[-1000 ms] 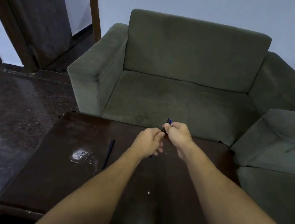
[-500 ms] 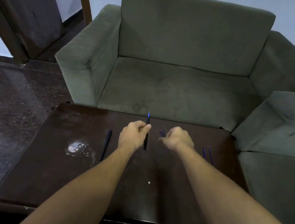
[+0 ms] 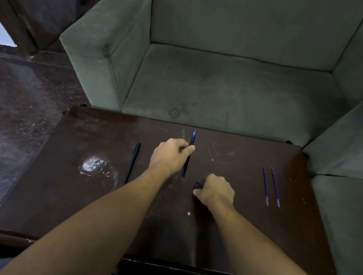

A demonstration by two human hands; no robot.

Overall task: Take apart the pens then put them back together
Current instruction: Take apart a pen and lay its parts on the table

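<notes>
Fingers (image 3: 182,146) of the left hand (image 3: 167,156) were curled round the uncapped pen (image 3: 187,160) over the far middle of the counter (image 3: 82,205), tip pointing away, probably to steady it for stripping. The right hand (image 3: 215,192) pinched the dark cap (image 3: 197,185) low, seemingly to set it down. Half a second before, that hand had sat level with the left; it had since dropped nearer the body.
</notes>
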